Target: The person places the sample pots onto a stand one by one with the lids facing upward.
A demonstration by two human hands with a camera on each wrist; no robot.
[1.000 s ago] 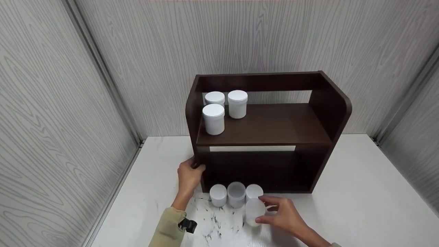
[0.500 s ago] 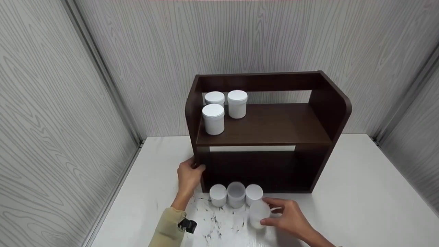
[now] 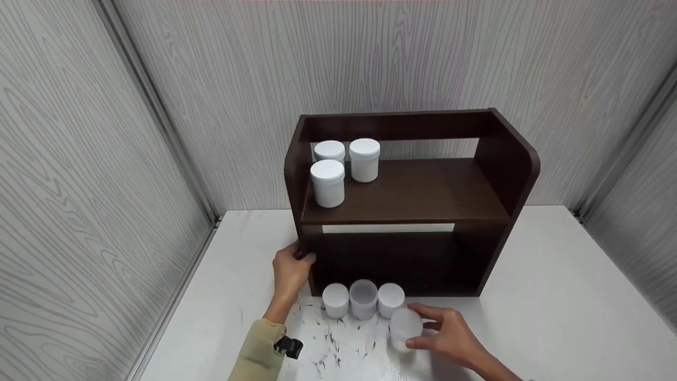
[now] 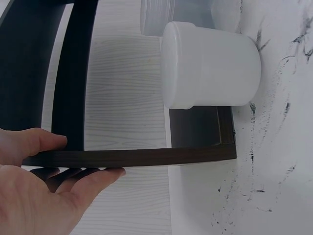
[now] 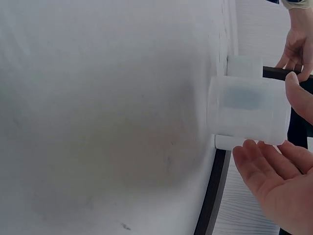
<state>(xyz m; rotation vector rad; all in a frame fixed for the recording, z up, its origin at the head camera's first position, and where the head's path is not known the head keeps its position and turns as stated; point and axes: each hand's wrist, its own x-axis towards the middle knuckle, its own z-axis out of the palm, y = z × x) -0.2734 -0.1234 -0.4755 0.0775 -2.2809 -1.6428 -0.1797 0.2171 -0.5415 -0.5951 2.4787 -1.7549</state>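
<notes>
My left hand [image 3: 290, 274] grips the left side panel of a dark brown two-tier shelf [image 3: 423, 193]. In the left wrist view, the thumb lies on one face of the panel and the fingers on the other. My right hand [image 3: 449, 334] holds a translucent plastic jar [image 3: 405, 332] between thumb and fingers, in front of the shelf's lower tier. The right wrist view shows the jar [image 5: 249, 108] see-through, with the palm beside it. Along the shelf's lower front edge stand a white jar [image 3: 336, 300], a translucent jar [image 3: 364, 300] and another white jar [image 3: 391, 300] in a row.
Three white lidded jars stand at the left of the upper tier: one in front [image 3: 328, 185], one behind it [image 3: 329, 151] and one to the right [image 3: 365, 161]. Dark scuff marks [image 3: 330, 344] streak the white table [image 3: 550, 296]. Grey wood-patterned panels [image 3: 370, 58] enclose the table.
My right hand has moved the translucent jar a little to the right, away from the row of jars. The left hand stays on the shelf's side panel.
</notes>
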